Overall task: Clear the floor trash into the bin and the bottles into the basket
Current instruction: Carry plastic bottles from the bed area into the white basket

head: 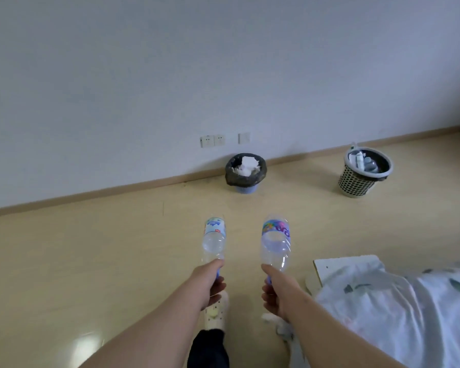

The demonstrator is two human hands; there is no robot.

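Observation:
My left hand (210,284) grips the capped neck of a clear plastic bottle with a pale blue label (214,239), its base pointing away from me. My right hand (278,294) grips the neck of a second clear bottle with a multicoloured label (276,243), held the same way. Both bottles hang above the floor in front of me. By the wall stands the bin (246,173), lined with a black bag and holding white crumpled paper. Further right is the perforated basket (365,172) with several bottles inside.
A bed with a light patterned cover (398,312) fills the lower right; a pale board (340,269) sticks out beneath it. My slippered foot (215,312) is on the beige floor (91,261). Wall sockets (212,141) sit above the skirting board.

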